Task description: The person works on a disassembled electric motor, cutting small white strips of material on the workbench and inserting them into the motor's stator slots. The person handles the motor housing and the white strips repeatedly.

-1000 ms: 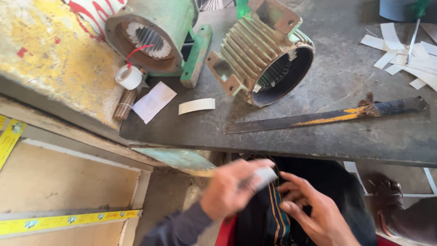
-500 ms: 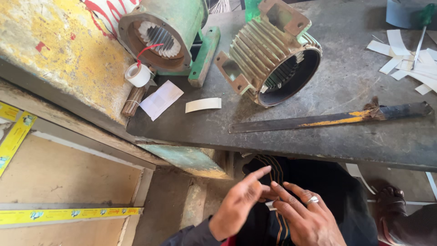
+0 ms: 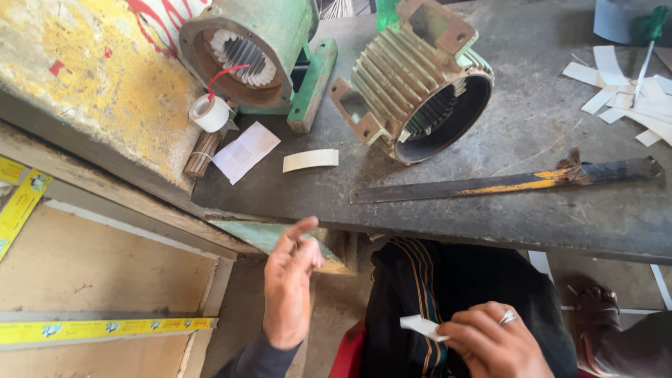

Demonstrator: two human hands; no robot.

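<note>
— Pinched between thumb and fingers, that small white paper strip [image 3: 420, 326] sits in the right hand [image 3: 493, 343], low in the frame over the person's dark-clothed lap. The hand is closed on it, one end poking out to the left.

— And the other hand?

— Left hand [image 3: 290, 283] is empty, lifted at lower centre, fingers loosely spread and pointing up toward the bench edge. It touches nothing.

— What's up on the bench?

— Biggest first: the grey workbench [image 3: 532, 203] fills the upper right. On it, top centre, a ribbed motor housing [image 3: 413, 91] lies on its side with its open bore facing the person, which I'd guess lets them see into the slots. Upper left, a green motor stator [image 3: 245, 49] is tipped the same way, white insulation showing in its slots and a red wire curling out.

— That long thing?

— Flat dark metal bar [image 3: 504, 180] with yellow paint traces, lying across the bench near its front edge. Smaller still: a white paper sheet [image 3: 245, 150] and a cream paper strip [image 3: 310, 159] between the two motors, a white tape roll [image 3: 208, 113] by the stator, and a heap of cut paper strips [image 3: 630, 98] at upper right beside a green-handled screwdriver [image 3: 647, 42], well apart from the hands.
</note>
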